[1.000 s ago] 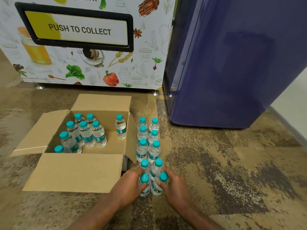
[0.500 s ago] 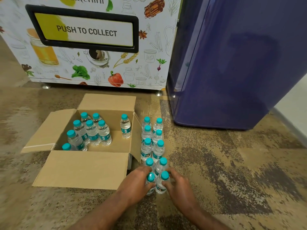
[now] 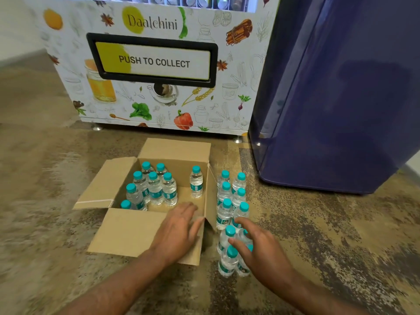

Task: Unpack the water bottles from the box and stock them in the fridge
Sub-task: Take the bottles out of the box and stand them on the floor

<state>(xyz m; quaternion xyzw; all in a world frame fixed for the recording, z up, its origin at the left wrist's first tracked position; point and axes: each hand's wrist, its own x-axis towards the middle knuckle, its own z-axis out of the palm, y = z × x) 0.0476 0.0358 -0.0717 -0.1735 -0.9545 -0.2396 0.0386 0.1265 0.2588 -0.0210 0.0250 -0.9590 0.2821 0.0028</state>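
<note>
An open cardboard box [image 3: 127, 233] sits on the floor with several small water bottles [image 3: 155, 189] with teal caps standing inside; one bottle [image 3: 196, 181] stands alone near its right wall. A double row of the same bottles [image 3: 231, 201] stands on the floor right of the box. My left hand [image 3: 178, 230] is spread flat over the box's near right corner, holding nothing. My right hand [image 3: 261, 251] hovers with fingers apart over the nearest bottles of the row, touching them lightly. The dark blue fridge [image 3: 341, 98] stands shut at the right.
A white vending machine [image 3: 159, 64] with a "PUSH TO COLLECT" flap stands behind the box, next to the fridge. The floor [image 3: 318, 235] is mottled brown stone. A pale wall edge shows at the far right.
Both hands have let go of the two nearest floor bottles. My left hand has moved left and up onto the box corner; my right hand has lifted slightly. The view tilted upward.
</note>
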